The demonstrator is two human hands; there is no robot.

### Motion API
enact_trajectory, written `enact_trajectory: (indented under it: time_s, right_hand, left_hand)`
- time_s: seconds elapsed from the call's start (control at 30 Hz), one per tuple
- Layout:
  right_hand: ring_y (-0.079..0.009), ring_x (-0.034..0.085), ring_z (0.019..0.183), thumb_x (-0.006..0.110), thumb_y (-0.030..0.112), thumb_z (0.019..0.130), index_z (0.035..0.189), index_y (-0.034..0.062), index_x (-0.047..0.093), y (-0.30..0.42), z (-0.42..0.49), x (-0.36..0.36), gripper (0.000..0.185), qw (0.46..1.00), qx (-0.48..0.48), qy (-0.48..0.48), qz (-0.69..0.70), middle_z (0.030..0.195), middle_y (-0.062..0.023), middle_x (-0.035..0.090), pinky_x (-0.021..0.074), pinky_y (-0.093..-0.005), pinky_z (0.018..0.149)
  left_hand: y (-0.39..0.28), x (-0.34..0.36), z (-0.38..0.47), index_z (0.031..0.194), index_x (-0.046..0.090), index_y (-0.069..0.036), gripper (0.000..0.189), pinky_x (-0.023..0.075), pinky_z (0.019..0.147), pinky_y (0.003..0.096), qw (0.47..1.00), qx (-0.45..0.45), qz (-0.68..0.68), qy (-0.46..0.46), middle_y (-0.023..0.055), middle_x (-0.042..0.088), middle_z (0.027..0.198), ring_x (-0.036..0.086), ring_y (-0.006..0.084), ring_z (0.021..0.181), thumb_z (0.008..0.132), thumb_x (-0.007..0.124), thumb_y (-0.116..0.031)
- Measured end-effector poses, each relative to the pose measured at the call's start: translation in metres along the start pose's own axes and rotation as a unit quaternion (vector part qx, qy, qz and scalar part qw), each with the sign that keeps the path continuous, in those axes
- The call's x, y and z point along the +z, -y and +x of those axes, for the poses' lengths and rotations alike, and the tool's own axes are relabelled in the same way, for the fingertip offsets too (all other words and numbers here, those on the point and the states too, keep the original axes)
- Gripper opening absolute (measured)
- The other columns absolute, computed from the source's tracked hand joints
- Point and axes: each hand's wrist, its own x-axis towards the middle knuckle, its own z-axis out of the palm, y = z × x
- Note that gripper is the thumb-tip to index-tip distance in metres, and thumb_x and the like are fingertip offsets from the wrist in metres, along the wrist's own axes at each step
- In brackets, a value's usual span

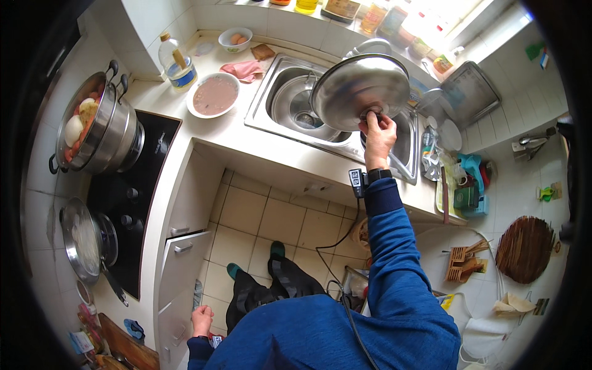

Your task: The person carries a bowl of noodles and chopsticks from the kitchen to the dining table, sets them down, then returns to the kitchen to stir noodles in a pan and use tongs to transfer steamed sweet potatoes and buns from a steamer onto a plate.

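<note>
My right hand (380, 135) grips the knob of a round metal pot lid (360, 92), tilted above the double sink (296, 132). Under the lid's left side, a metal basin (289, 104) sits in the left bowl of the sink. My left hand (202, 319) hangs low beside the cabinet drawers, its fingers curled, with nothing seen in it. At the far left, an uncovered steamer pot (104, 134) on the stove holds white buns or similar food and orange-red pieces. A white bowl of pinkish-brown liquid (213, 95) stands on the counter between stove and sink.
A wok (83, 240) with whitish contents rests on the black gas stove (148, 175). An oil bottle (178, 64), a bowl of eggs (235, 40) and a pink cloth (243, 70) are along the back counter. One cabinet drawer (185, 254) stands slightly out. A cable hangs from my right wrist.
</note>
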Motion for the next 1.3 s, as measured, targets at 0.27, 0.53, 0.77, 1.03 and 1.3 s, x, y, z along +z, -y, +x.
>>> enact_trajectory:
  time_s: [0.27, 0.53, 0.77, 1.03, 1.3]
  right_hand:
    - [-0.0238, 0.072, 0.076, 0.077, 0.014, 0.086, 0.118, -0.0081, 0.051, -0.007, -0.009, -0.007, 0.047, 1.000, -0.001, -0.001, -0.001, 0.107, -0.0176, 0.060, 0.0633, -0.0322, 0.065]
    - [-0.0225, 0.068, 0.082, 0.077, 0.017, 0.081, 0.112, -0.0051, 0.058, -0.025, -0.013, -0.016, 0.042, 0.997, -0.035, -0.013, -0.064, 0.103, -0.0151, 0.063, 0.0581, -0.0323, 0.072]
    - [-0.0182, 0.068, 0.079, 0.071, 0.010, 0.086, 0.117, -0.0042, 0.055, -0.023, -0.010, -0.052, 0.038, 1.000, -0.010, -0.010, -0.016, 0.103, -0.0149, 0.063, 0.0618, -0.0302, 0.064]
    - [-0.0199, 0.069, 0.085, 0.069, 0.010, 0.091, 0.122, -0.0054, 0.054, -0.005, 0.019, -0.105, 0.038, 0.995, -0.017, -0.048, -0.082, 0.106, -0.0146, 0.065, 0.0645, -0.0324, 0.070]
    - [-0.0229, 0.068, 0.087, 0.072, 0.020, 0.085, 0.118, 0.0003, 0.065, 0.007, 0.043, -0.132, 0.039, 0.938, -0.077, -0.033, -0.336, 0.100, -0.0147, 0.069, 0.0581, -0.0352, 0.077]
  left_hand:
    - [-0.026, 0.003, -0.007, 0.112, 0.065, 0.003, 0.026, 0.0503, 0.057, 0.0271, 0.999, -0.014, 0.042, 0.022, 0.0069, 0.068, 0.091, 0.066, 0.0140, 0.075, 0.095, 0.061, -0.016]
    - [-0.042, 0.006, -0.007, 0.114, 0.063, 0.004, 0.025, 0.0513, 0.055, 0.0279, 0.997, -0.015, 0.059, 0.036, 0.0071, 0.067, 0.092, 0.066, 0.0146, 0.073, 0.095, 0.062, -0.012]
    - [-0.046, 0.014, 0.006, 0.111, 0.065, 0.003, 0.024, 0.0517, 0.057, 0.0290, 0.998, -0.009, 0.049, 0.050, 0.0063, 0.067, 0.087, 0.066, 0.0151, 0.074, 0.094, 0.063, -0.015]
    - [-0.059, 0.021, 0.048, 0.103, 0.067, 0.001, 0.020, 0.0505, 0.056, 0.0278, 0.996, 0.022, 0.045, 0.072, 0.0049, 0.067, 0.083, 0.065, 0.0136, 0.071, 0.094, 0.063, -0.017]
    - [-0.103, 0.024, 0.079, 0.105, 0.067, 0.003, 0.023, 0.0482, 0.052, 0.0266, 0.994, 0.066, 0.042, 0.077, 0.0071, 0.067, 0.079, 0.064, 0.0134, 0.067, 0.094, 0.063, -0.016]
